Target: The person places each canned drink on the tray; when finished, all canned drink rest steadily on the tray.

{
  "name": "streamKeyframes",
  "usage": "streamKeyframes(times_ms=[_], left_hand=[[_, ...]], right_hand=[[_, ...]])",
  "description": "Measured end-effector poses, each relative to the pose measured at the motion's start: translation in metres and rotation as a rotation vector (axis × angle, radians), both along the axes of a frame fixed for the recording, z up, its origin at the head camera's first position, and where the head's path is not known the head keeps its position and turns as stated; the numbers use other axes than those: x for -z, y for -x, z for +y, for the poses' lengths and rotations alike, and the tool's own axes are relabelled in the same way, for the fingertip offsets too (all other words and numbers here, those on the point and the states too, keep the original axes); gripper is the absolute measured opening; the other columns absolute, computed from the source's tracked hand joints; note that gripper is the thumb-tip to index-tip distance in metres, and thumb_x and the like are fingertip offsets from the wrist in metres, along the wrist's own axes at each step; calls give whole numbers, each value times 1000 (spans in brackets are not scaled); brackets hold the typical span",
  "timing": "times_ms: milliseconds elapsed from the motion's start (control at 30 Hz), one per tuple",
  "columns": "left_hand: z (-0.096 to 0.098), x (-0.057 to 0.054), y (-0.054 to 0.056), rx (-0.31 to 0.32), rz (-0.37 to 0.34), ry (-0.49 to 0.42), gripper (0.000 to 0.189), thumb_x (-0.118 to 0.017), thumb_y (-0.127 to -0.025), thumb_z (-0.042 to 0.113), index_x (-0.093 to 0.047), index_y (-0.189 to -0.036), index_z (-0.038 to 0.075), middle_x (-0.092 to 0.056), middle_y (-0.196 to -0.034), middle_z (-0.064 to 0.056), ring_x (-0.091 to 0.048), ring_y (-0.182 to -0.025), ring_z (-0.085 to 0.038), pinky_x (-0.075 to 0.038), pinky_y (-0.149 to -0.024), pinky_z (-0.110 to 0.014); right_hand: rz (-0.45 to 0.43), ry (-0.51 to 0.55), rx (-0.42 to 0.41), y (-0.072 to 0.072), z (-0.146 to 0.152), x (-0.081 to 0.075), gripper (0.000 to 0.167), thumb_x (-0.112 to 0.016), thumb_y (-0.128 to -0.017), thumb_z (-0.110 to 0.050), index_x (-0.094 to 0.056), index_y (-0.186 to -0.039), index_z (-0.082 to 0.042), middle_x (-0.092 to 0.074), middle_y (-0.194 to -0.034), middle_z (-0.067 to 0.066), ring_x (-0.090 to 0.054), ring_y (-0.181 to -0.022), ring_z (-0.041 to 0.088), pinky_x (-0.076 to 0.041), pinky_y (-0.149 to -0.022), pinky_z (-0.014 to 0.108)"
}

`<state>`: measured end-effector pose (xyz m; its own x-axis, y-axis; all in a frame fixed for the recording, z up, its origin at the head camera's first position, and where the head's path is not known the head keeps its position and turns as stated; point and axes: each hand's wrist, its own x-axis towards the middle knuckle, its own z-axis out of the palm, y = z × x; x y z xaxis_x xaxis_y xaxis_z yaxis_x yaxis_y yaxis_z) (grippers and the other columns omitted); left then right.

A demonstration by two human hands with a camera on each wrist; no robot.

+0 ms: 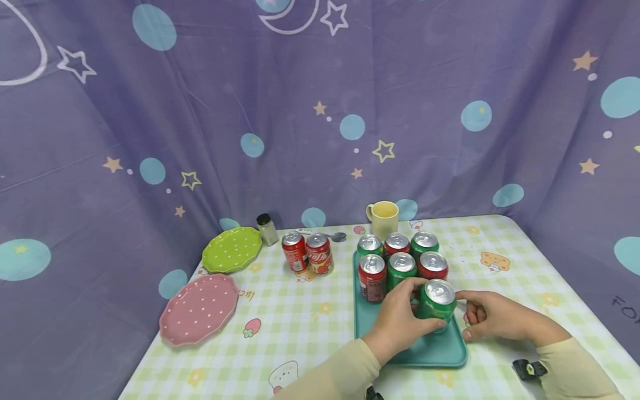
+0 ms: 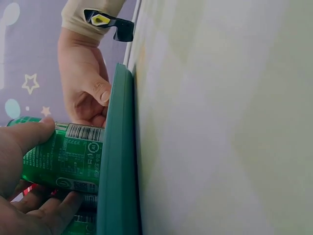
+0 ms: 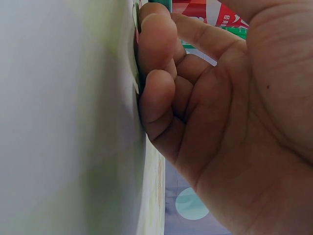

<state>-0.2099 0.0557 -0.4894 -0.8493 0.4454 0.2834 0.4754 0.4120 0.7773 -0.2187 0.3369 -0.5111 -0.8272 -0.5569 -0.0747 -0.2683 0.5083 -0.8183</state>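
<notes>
My left hand [image 1: 397, 319] grips a green soda can [image 1: 436, 311], thumb on its near side and fingers round the left. This can stands upright at the front right of a teal tray [image 1: 367, 325]; its printed barcode side shows in the left wrist view, with the can's base close against the tray [image 2: 116, 161]. On the other side, my right hand [image 1: 497, 316] lies low by the tray's right edge, index finger stretched toward the can and the other fingers loosely bent. Behind the held can, several red cans [image 1: 372, 284] and green cans [image 1: 401, 272] stand in rows on the tray.
Two more red cans [image 1: 295, 253] stand left of the tray. A yellow mug [image 1: 385, 222], a spoon [image 1: 339, 237] and a black-capped jar [image 1: 267, 230] are along the back. At the table's left edge lie a green plate [image 1: 231, 250] and a pink plate [image 1: 200, 309].
</notes>
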Motion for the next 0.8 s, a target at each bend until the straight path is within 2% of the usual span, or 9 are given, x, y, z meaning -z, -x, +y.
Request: streamKeyframes(times_ms=[100, 200, 267, 367, 500, 633, 800], left_hand=[[2, 0, 0, -28, 80, 83, 75, -93, -80, 40, -54, -142, 27, -60, -129, 17, -59, -113, 2, -52, -92, -17], [4, 0, 0, -54, 159, 155, 77, -92, -80, 45, -54, -144, 27, -59, -124, 17, -61, -100, 0, -49, -85, -13], [5, 0, 0, -62, 180, 168, 78, -92, -79, 46, -54, -144, 27, -58, -121, 16, -60, -92, 0, -47, -78, -10], [7, 1, -1, -64, 172, 146, 78, -93, -79, 44, -54, -144, 27, -57, -120, 15, -59, -93, 1, -45, -73, -6], [10, 1, -2, -70, 157, 107, 77, -94, -79, 39, -54, -143, 25, -57, -123, 15, -59, -103, 3, -47, -74, -4], [11, 1, -2, -72, 134, 73, 76, -95, -78, 34, -54, -141, 24, -58, -123, 15, -59, -106, 2, -49, -75, -5], [12, 0, -3, -69, 118, 58, 75, -95, -78, 32, -53, -140, 25, -57, -123, 15, -60, -108, 1, -51, -77, -7]], right_hand=[[6, -2, -1, 0, 1, -2, 71, -91, -82, -26, -55, -137, 2, -61, -81, 4, -55, -65, 9, -49, -57, 27], [8, 11, -12, -1, 1, -3, 61, -91, -82, -25, -59, -130, -4, -60, -80, 6, -54, -66, 10, -48, -57, 28], [8, 17, -22, -1, 0, -3, 53, -91, -82, -24, -61, -123, -7, -60, -80, 6, -54, -66, 10, -47, -56, 29], [10, 20, -26, -2, 0, -4, 47, -90, -83, -25, -62, -117, -9, -59, -79, 6, -53, -65, 10, -46, -55, 29], [22, 10, -20, -3, -1, -4, 45, -91, -82, -26, -61, -112, -8, -59, -79, 5, -53, -65, 10, -45, -55, 30], [37, -5, -13, -3, -1, -4, 44, -91, -82, -27, -61, -108, -8, -59, -79, 5, -53, -65, 9, -45, -54, 29], [51, -9, -11, -3, -2, -4, 45, -91, -82, -28, -62, -109, -9, -59, -78, 5, -53, -66, 9, -45, -54, 29]])
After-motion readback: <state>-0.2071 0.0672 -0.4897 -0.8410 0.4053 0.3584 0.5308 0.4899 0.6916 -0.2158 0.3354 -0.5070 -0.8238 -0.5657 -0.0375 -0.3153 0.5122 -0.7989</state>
